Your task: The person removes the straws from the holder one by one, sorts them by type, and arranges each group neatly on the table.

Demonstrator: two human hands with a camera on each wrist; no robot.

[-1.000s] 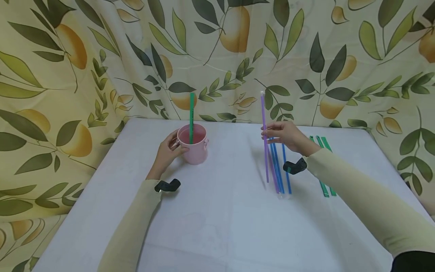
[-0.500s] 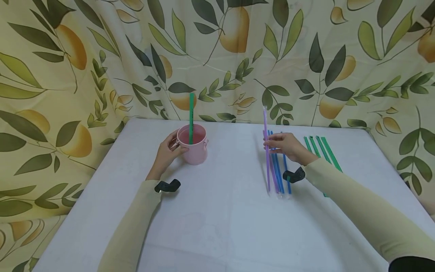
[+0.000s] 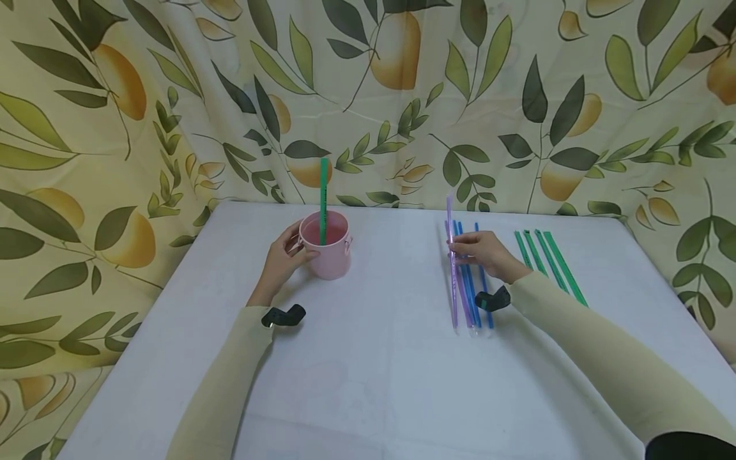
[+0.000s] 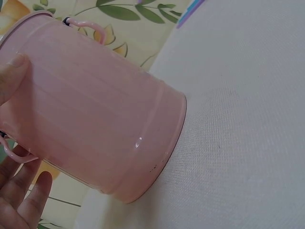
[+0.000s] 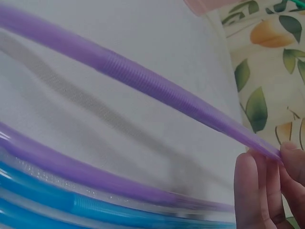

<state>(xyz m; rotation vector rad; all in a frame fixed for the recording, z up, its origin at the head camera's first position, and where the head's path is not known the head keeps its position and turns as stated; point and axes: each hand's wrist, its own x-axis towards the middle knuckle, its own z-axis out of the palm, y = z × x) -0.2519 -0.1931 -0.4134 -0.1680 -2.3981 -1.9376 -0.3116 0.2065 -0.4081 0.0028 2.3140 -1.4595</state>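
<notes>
My left hand (image 3: 280, 259) holds a small pink bucket (image 3: 331, 263) by its side, thumb in front and fingers reaching behind. One green straw (image 3: 324, 191) stands upright in it. In the left wrist view the bucket's base (image 4: 157, 157) meets the white cloth, and a small side handle (image 4: 88, 24) shows. On the right, my right hand (image 3: 484, 252) pinches a purple straw (image 3: 453, 287) between thumb and fingertips. That straw (image 5: 157, 95) hangs over its own shadow in the right wrist view. Beside it lie another purple straw (image 5: 71, 164) and blue straws (image 5: 95, 202).
Several green straws (image 3: 556, 262) lie farther right on the white table cover (image 3: 379, 358), partly behind my right forearm. Behind the table hangs a curtain (image 3: 391, 147) printed with fruit and leaves. A black wrist camera (image 3: 493, 299) overlaps the blue straws in the head view.
My right hand has come down and slightly toward me with the purple straw, beside the other straws. More of the green straws show now. My left hand and the bucket have not moved.
</notes>
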